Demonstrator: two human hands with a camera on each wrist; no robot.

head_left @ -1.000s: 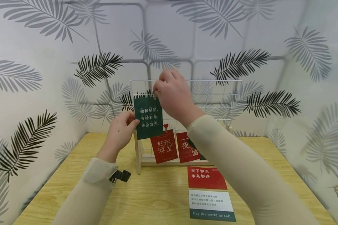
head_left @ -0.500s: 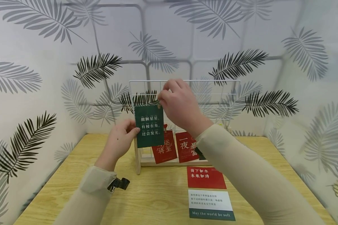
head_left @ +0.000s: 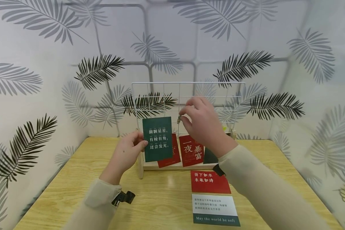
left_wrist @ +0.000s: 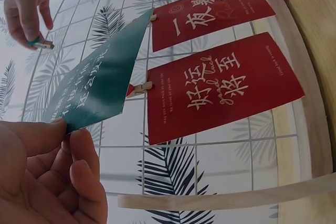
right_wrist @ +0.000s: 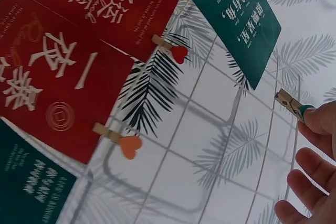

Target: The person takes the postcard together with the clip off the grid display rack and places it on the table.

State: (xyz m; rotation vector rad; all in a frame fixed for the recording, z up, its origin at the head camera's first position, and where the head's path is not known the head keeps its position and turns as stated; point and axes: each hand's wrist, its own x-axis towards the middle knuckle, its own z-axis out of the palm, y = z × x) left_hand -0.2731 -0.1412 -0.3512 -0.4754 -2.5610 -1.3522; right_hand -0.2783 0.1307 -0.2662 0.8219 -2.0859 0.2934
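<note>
My left hand point(head_left: 128, 152) pinches a dark green card point(head_left: 157, 139) with white writing by its left edge, in front of the white wire grid rack point(head_left: 188, 82). Between thumb and finger, my right hand point(head_left: 202, 123) holds a small wooden clothespin point(right_wrist: 289, 100) with a green decoration, apart from the green card. Two red cards hang on the rack: one point(left_wrist: 226, 85) partly behind the green card in the head view, the other point(head_left: 191, 150) to its right. Heart-topped clothespins hold them, one with a red heart point(right_wrist: 179, 54), one with an orange heart point(right_wrist: 130, 146).
Another green card point(right_wrist: 31, 182) hangs farther right, partly behind my right arm in the head view. A red card point(head_left: 210, 182) and a white-and-green card point(head_left: 215, 209) lie on the wooden table point(head_left: 158, 201) before the rack's wooden base point(head_left: 175, 166).
Both hands have come down and the green card has moved lower and rightward. The clothespin, earlier at the card's top right corner, is now off the card in my right hand.
</note>
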